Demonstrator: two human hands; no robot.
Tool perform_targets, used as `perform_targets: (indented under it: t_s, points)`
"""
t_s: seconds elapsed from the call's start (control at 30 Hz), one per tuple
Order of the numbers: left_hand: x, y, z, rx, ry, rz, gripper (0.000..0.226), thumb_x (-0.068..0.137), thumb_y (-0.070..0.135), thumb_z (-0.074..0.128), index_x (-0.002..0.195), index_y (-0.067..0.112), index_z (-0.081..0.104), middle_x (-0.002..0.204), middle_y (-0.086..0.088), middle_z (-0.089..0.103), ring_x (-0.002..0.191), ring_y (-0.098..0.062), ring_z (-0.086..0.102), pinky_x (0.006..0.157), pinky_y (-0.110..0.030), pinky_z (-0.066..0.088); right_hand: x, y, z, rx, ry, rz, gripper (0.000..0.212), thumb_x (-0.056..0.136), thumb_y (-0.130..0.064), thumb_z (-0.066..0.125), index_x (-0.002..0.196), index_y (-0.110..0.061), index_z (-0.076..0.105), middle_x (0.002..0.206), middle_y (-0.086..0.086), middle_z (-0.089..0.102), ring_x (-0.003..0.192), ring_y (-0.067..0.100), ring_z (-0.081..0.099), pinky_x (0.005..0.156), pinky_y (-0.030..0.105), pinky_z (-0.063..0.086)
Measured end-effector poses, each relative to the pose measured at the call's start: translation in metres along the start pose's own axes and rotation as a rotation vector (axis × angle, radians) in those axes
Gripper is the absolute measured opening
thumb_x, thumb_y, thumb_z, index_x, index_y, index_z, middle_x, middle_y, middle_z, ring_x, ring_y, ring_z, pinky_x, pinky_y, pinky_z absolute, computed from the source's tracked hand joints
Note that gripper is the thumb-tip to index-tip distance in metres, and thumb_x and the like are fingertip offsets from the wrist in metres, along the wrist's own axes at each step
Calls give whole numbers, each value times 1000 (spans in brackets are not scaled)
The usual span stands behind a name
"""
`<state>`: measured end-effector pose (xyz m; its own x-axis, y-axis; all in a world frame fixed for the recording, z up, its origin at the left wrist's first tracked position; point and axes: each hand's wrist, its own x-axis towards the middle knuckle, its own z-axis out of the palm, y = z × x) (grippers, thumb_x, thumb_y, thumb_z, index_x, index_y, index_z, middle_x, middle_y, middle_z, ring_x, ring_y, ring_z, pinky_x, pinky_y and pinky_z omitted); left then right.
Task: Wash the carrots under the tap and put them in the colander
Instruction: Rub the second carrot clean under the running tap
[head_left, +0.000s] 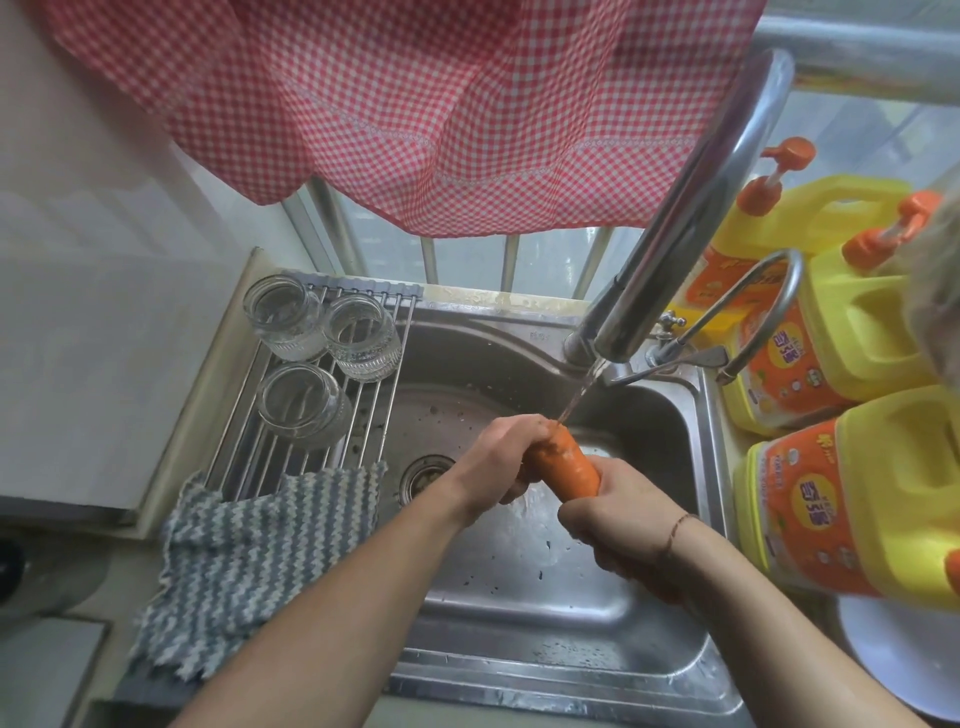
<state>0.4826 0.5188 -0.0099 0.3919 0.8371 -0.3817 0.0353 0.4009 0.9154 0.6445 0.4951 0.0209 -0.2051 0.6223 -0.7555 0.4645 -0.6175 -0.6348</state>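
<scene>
Both hands grip one carrot (563, 467) over the middle of the sink (524, 587). The left hand (498, 460) wraps its far end, the right hand (613, 519) clenches its near end. Water from the tap (691, 208) strikes the carrot's far end.

Yellow detergent jugs (852, 499): orange labels, Chinese characters, too blurred to read.
</scene>
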Motion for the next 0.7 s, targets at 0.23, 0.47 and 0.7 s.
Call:
perform_targets:
  t_s: [0.23,0.47,0.7]
  points:
    - [-1,-3,-4,-62,-43,-33,24,84,24,34,61,28,36,61,4,28,53,-12,21,52,-36,8,4,3,-1,69,-87,13,51,56,-6,53,106,4,46,52,8,44,37,22,41,41,22,35]
    - [-2,-7,-3,-153,-60,-51,17,81,22,32,64,24,32,62,2,25,56,-15,13,50,-30,8,5,8,-2,275,-212,30,28,58,1,50,82,-9,39,50,11,41,36,19,38,44,24,33]
    - [3,-5,-5,-4,-39,-32,28,90,32,39,62,28,39,61,4,31,52,-13,23,50,-34,13,5,2,-2,12,-55,19,38,63,-7,56,100,-8,54,58,8,47,40,21,40,41,23,35]
